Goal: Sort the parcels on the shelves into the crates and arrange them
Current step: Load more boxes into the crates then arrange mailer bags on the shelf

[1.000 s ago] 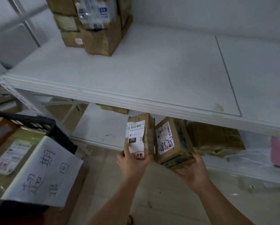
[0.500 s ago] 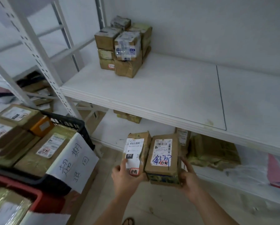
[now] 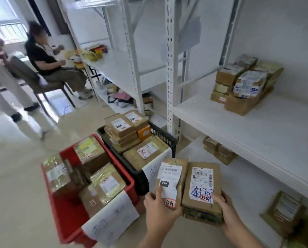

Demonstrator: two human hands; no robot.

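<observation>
- The red crate (image 3: 63, 208) and the black crate (image 3: 164, 138) on the floor both have many parcels in them, so a big part of the sorting looks done
- More is left: a pile of parcels (image 3: 242, 86) sits on the white shelf (image 3: 256, 133), and a few more sit on the low shelf under it
- The left hand (image 3: 158, 210) grips a thin parcel with a white label (image 3: 171, 181), thumb on its front
- The right hand (image 3: 224, 210) grips a thicker brown box with blue writing (image 3: 201, 190)
- The two parcels touch side by side, held up just beside the black crate, not in any crate yet
- Half a second ago the view faced the shelf, with the crates off at the left edge; now it has turned left, and both crates show in full in front of the hands, with two more people far off at the left
</observation>
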